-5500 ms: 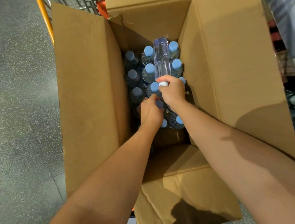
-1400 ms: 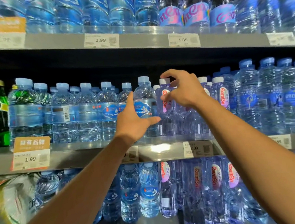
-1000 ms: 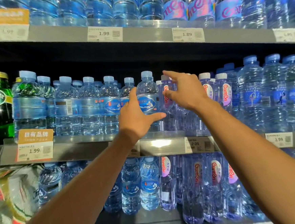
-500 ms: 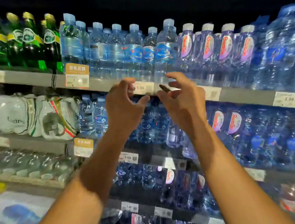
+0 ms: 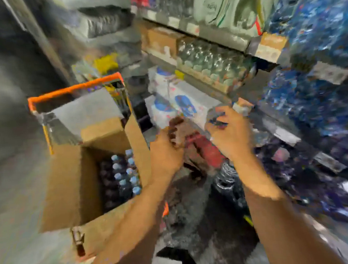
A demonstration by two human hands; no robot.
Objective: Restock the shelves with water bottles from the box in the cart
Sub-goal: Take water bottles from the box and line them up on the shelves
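Both bottles are shelved now and the view has swung from the shelves (image 5: 213,35) to the box (image 5: 73,181) at eight o'clock, bottles (image 5: 126,175) inside. Left hand (image 5: 166,153) and right hand (image 5: 229,135) hang empty, each grip loosely apart; another pickup looks next.

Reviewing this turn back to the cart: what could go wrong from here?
1. The view is heavily motion-blurred, so the reach for the bottles deep in the box may be misjudged.
2. The raised box flap stands between the left hand and the bottles; the arm could snag it.
3. The right hand passes close to the shelf edge and could knock stock there.
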